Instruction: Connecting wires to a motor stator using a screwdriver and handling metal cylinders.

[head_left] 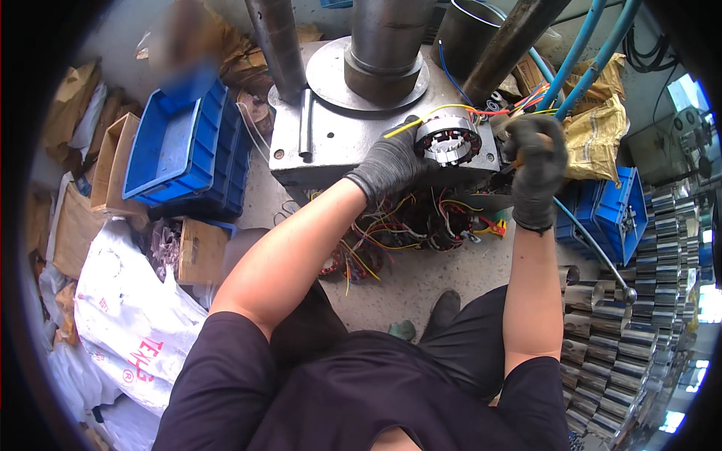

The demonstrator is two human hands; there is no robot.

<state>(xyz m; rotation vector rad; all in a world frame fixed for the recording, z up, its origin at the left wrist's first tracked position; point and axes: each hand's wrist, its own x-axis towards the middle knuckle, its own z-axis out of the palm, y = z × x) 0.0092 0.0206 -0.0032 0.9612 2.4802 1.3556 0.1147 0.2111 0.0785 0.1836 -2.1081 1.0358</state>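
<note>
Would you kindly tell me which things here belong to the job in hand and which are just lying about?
Seemingly in the job:
wired metal ring, in the left hand
coloured wires, near the right hand
steel block by the ring

Seemingly lying about:
white sack
blue crate at left
yellow sack
brown box

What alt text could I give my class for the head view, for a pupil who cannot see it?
A person's gloved left hand holds a ring-shaped motor stator with coloured wires on a steel machine base, the gloved right hand blurred beside it. More wired stators sit below; blue plastic crates stand left and stacked shiny metal cylinders right.
</note>
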